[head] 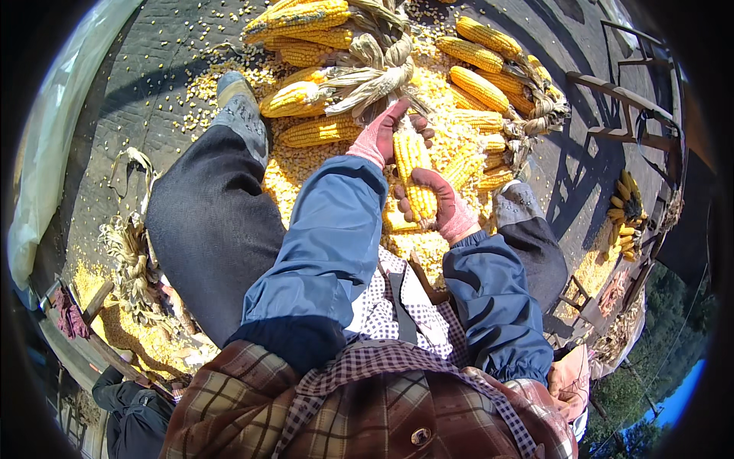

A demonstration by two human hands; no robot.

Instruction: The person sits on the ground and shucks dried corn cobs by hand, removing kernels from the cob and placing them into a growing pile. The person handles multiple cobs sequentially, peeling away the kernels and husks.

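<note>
Between my hands is an ear of yellow corn [413, 160], held nearly lengthwise before me. My left hand [383, 135], in a reddish glove, grips its far end, close to the knotted dry husks [381, 77]. Around the near end curls my right hand [444, 198], gloved the same way, with fingertips showing on the left of the ear. A braid of corn ears [312, 100] tied by their husks lies just beyond my left hand. Loose corn kernels [292, 172] are heaped underneath. Part of another ear [399, 221] shows below the right hand.
A second braid of corn [481, 86] lies to the right. My outstretched legs [215, 224] flank the kernel pile. Wooden frames [625, 103] stand at far right, plastic sheeting [63, 115] at far left. Another person [135, 413] is behind at lower left, near braided husks [131, 258].
</note>
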